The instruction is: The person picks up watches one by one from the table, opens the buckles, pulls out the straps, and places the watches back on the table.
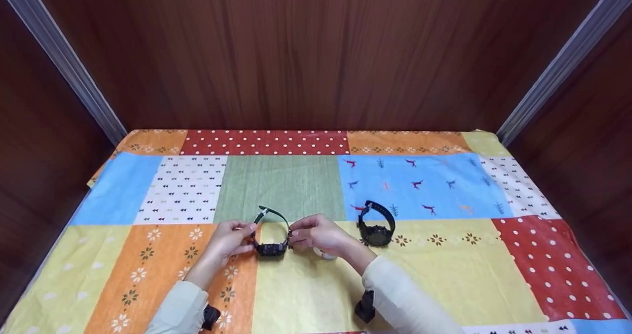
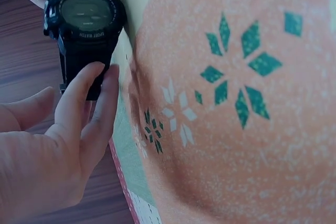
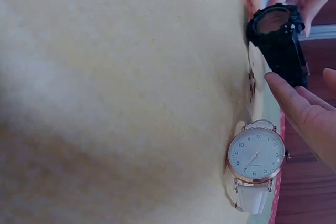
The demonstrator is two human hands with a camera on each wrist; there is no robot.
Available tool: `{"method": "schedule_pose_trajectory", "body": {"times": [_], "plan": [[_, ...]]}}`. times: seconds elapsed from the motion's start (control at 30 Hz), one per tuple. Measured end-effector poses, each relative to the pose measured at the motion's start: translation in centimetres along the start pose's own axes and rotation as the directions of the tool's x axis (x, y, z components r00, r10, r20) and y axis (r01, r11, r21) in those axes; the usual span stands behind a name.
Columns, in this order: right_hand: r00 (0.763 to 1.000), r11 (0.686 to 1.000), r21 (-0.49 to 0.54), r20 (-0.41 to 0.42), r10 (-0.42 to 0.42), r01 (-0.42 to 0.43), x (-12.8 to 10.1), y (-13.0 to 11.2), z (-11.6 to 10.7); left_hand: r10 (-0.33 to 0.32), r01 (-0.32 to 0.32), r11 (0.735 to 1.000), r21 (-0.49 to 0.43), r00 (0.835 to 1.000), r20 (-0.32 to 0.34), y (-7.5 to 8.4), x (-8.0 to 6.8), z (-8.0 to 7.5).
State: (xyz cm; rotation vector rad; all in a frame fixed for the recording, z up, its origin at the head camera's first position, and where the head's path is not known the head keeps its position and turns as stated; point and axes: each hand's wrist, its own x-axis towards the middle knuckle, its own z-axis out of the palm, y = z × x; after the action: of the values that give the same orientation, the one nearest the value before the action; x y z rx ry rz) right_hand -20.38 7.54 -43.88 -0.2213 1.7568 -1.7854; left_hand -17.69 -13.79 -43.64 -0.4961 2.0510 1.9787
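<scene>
A black digital sports watch (image 1: 271,249) stands on its side on the cloth, its strap (image 1: 282,216) making an upright loop. My left hand (image 1: 228,240) is at the watch's left side; in the left wrist view its fingertips (image 2: 97,72) lie against the strap, with the thumb apart. My right hand (image 1: 323,232) touches the strap from the right. In the right wrist view its fingers (image 3: 294,98) are nearly straight and the thumb stands away. A white-strapped watch (image 3: 256,156) with a round numbered dial lies beside the right hand, mostly hidden below it in the head view.
Another black watch (image 1: 377,235) with a looped strap stands right of my right hand. A patchwork-patterned cloth (image 1: 444,270) covers the table. Dark wooden panels (image 1: 296,52) rise behind and at both sides. Dark wrist-worn devices (image 1: 365,307) sit at both sleeves.
</scene>
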Motion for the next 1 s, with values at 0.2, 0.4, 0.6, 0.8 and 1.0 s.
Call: {"method": "schedule_pose_trajectory", "body": {"times": [0.2,0.4,0.6,0.8,1.0], "plan": [[0.999,0.999,0.035,0.046,-0.018,0.017,-0.1,-0.3,-0.4,-0.008,0.008,1.0,-0.002,1.0,0.01,-0.2,0.0,0.2],[0.996,0.998,0.051,0.08,-0.036,0.032,-0.7,-1.0,-1.5,-0.02,0.019,1.0,0.002,1.0,0.021,-0.4,0.0,0.1],[0.996,0.994,0.084,0.049,-0.075,0.071,-1.8,-1.9,-3.7,-0.031,0.031,0.999,0.015,0.999,0.015,-0.6,0.1,0.1],[0.987,0.972,0.168,-0.007,-0.163,0.161,-3.5,-2.8,-6.4,-0.033,0.033,0.999,0.018,0.999,0.01,-0.6,0.1,0.1],[0.977,0.951,0.225,-0.051,-0.207,0.213,-5.5,-3.2,-9.3,-0.019,0.019,1.0,0.014,1.0,0.01,-0.6,-0.1,0.1]]}}
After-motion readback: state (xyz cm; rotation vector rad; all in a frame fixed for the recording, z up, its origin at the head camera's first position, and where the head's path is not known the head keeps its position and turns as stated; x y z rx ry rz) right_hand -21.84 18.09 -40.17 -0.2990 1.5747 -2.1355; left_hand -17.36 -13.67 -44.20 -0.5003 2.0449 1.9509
